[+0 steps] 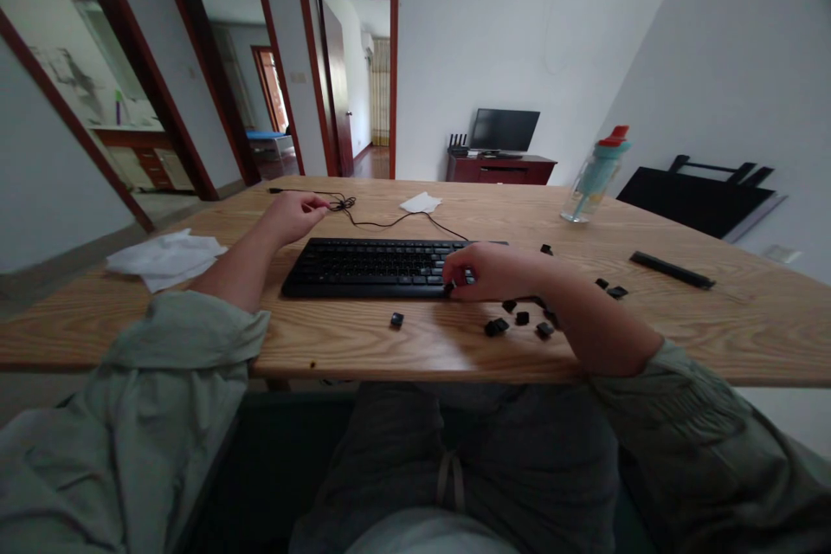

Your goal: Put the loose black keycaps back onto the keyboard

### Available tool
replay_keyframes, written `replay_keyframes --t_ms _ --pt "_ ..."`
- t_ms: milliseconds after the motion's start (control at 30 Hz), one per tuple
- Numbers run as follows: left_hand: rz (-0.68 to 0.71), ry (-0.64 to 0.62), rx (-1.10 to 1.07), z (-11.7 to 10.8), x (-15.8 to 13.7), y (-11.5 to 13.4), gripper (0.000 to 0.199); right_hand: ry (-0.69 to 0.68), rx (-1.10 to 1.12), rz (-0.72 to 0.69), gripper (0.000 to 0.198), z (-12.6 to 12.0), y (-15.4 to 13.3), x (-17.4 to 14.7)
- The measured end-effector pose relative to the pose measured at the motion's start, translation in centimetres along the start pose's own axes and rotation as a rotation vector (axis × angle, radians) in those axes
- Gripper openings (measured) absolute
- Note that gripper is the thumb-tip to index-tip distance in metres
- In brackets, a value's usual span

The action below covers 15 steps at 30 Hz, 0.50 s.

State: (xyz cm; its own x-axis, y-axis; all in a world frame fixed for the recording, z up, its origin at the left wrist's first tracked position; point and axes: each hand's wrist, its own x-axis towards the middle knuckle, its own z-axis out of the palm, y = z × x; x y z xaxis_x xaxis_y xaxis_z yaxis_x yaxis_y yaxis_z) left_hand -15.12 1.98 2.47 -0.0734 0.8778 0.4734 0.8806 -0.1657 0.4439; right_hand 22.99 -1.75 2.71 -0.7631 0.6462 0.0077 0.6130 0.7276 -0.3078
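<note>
A black keyboard (363, 267) lies flat on the wooden table in front of me. My right hand (486, 271) is over its right end, fingers curled and pinched on a small black keycap (447, 288) at the front edge. Beyond the keyboard's left end is my left hand (295, 216), its fingers drawn together beside the bundled cable (343, 203); what they hold, if anything, is hidden. One loose keycap (396, 320) sits in front of the keyboard. Several more keycaps (523, 318) are scattered near and under my right wrist.
White tissues (165, 258) lie at the left, and another tissue (421, 202) behind the keyboard. A clear water bottle (588, 182) with a red lid stands at the back right. To the right rests a long black tool-like bar (673, 269). The table's front edge (415, 376) is close to me.
</note>
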Motion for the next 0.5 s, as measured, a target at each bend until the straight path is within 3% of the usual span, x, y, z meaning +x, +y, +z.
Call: replay_keyframes --t_ms 233,300,500 --pt "-0.017 0.010 -0.034 0.3 -0.6 1.4 0.032 0.307 0.191 0.007 0.017 -2.8 2.4 0.8" --pt "-0.026 -0.004 -0.026 0.5 -0.6 1.6 0.033 0.281 0.176 0.013 0.019 -2.9 2.8 1.9" --pt "0.082 -0.108 -0.012 2.0 -0.4 2.0 0.037 0.008 -0.023 0.053 0.026 -2.3 3.0 5.8"
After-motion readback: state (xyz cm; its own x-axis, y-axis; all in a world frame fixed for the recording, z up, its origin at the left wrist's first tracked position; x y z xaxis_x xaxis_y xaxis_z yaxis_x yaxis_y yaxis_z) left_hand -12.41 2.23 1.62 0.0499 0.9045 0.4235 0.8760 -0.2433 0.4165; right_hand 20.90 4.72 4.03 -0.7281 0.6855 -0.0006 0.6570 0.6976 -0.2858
